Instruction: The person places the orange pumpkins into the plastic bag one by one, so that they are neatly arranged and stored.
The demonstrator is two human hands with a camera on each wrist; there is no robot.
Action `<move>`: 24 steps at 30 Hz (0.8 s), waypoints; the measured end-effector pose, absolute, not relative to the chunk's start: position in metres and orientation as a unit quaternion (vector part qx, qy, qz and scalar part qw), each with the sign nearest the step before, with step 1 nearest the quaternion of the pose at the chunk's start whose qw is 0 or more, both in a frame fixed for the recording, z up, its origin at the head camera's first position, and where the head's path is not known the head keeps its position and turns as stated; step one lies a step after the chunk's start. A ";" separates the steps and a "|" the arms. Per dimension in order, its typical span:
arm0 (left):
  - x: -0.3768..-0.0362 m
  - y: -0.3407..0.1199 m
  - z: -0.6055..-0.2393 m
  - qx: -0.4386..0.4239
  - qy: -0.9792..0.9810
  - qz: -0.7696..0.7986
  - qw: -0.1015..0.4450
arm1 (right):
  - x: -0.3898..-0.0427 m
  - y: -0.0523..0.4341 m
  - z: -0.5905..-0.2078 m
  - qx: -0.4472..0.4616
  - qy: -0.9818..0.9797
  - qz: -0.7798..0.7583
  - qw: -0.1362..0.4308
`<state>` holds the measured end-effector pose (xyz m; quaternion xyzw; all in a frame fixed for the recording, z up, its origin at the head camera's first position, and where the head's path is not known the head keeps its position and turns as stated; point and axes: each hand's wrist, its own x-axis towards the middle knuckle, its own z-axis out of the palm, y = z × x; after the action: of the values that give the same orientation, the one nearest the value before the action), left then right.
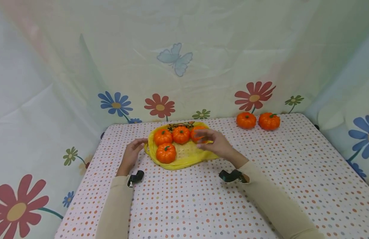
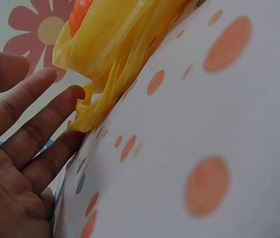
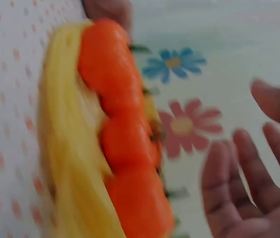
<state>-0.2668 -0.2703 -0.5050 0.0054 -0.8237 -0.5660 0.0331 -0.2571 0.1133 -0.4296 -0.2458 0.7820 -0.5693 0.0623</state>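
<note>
A yellow plastic bag point(image 1: 184, 154) lies flat on the dotted table with several small orange pumpkins point(image 1: 166, 152) on it. My left hand point(image 1: 133, 151) rests beside the bag's left edge, fingers straight and touching the yellow plastic point(image 2: 100, 74). My right hand point(image 1: 212, 142) hovers over the bag's right side, fingers spread and relaxed, just in front of the rightmost pumpkin point(image 1: 197, 132). In the right wrist view the pumpkins point(image 3: 125, 148) and bag point(image 3: 70, 148) are blurred, and the right hand's fingers point(image 3: 249, 173) are apart from them, holding nothing.
Two more orange pumpkins point(image 1: 246, 120) point(image 1: 269, 121) stand at the table's far right edge. The table point(image 1: 202, 199) wears a white cloth with coloured dots. Flower-printed sheets hang behind and on both sides.
</note>
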 end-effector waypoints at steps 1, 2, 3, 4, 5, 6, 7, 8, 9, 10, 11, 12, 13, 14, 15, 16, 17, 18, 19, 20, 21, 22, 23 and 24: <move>-0.267 -0.270 -0.505 0.006 -0.824 -0.565 0.033 | -0.260 0.127 -0.427 -0.219 0.785 -0.579 0.028; -0.267 -0.270 -0.504 0.006 -0.824 -0.565 0.032 | -0.264 0.140 -0.425 -0.186 0.789 -0.586 -0.008; -0.267 -0.269 -0.504 0.005 -0.825 -0.565 0.032 | -0.268 0.153 -0.424 -0.150 0.791 -0.592 -0.043; -0.267 -0.269 -0.504 0.004 -0.826 -0.563 0.032 | -0.272 0.166 -0.424 -0.113 0.798 -0.587 -0.077; -0.267 -0.269 -0.504 0.002 -0.827 -0.561 0.032 | -0.277 0.177 -0.424 -0.075 0.804 -0.580 -0.106; -0.266 -0.269 -0.505 0.000 -0.828 -0.559 0.033 | -0.282 0.189 -0.425 -0.040 0.809 -0.573 -0.128; -0.266 -0.270 -0.505 0.000 -0.830 -0.557 0.034 | -0.287 0.199 -0.427 -0.010 0.813 -0.564 -0.144; -0.266 -0.270 -0.506 -0.001 -0.831 -0.555 0.036 | -0.291 0.208 -0.429 0.017 0.819 -0.552 -0.156; -0.266 -0.271 -0.506 0.000 -0.832 -0.553 0.038 | -0.295 0.217 -0.431 0.037 0.825 -0.541 -0.160; -0.266 -0.272 -0.507 0.002 -0.833 -0.552 0.039 | -0.300 0.223 -0.434 0.052 0.832 -0.529 -0.156; -0.265 -0.274 -0.508 0.003 -0.833 -0.551 0.040 | -0.304 0.229 -0.438 0.062 0.837 -0.524 -0.148; -0.265 -0.275 -0.509 0.003 -0.833 -0.551 0.041 | -0.307 0.234 -0.442 0.071 0.842 -0.517 -0.136; -0.265 -0.276 -0.510 0.004 -0.832 -0.553 0.040 | -0.311 0.238 -0.446 0.077 0.848 -0.509 -0.126; -0.265 -0.276 -0.510 0.002 -0.831 -0.555 0.039 | -0.313 0.241 -0.449 0.082 0.853 -0.502 -0.116; -0.265 -0.276 -0.510 -0.001 -0.829 -0.557 0.038 | -0.316 0.244 -0.453 0.085 0.857 -0.498 -0.104; -0.265 -0.276 -0.510 -0.004 -0.829 -0.558 0.037 | -0.318 0.247 -0.456 0.085 0.860 -0.494 -0.095; -0.265 -0.275 -0.510 -0.008 -0.828 -0.559 0.037 | -0.321 0.249 -0.459 0.084 0.865 -0.487 -0.088; -0.265 -0.274 -0.509 -0.010 -0.827 -0.560 0.038 | -0.323 0.251 -0.461 0.081 0.870 -0.479 -0.083; -0.265 -0.273 -0.508 -0.009 -0.827 -0.561 0.037 | -0.325 0.253 -0.463 0.076 0.875 -0.472 -0.078; -0.265 -0.273 -0.508 -0.010 -0.826 -0.562 0.038 | -0.326 0.254 -0.464 0.071 0.879 -0.465 -0.072; -0.266 -0.273 -0.508 -0.009 -0.827 -0.561 0.038 | -0.328 0.256 -0.465 0.064 0.884 -0.458 -0.065; -0.266 -0.272 -0.508 -0.007 -0.827 -0.561 0.038 | -0.330 0.257 -0.466 0.056 0.890 -0.449 -0.060; -0.266 -0.272 -0.507 -0.007 -0.828 -0.560 0.038 | -0.331 0.259 -0.466 0.053 0.895 -0.441 -0.052; -0.267 -0.272 -0.507 -0.005 -0.828 -0.559 0.037 | -0.333 0.260 -0.467 0.053 0.898 -0.434 -0.046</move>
<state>-0.2671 -0.2723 -0.5075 -0.0052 -0.8280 -0.5595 0.0370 -0.3331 0.2599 -0.4668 0.0535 0.8982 -0.4339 -0.0459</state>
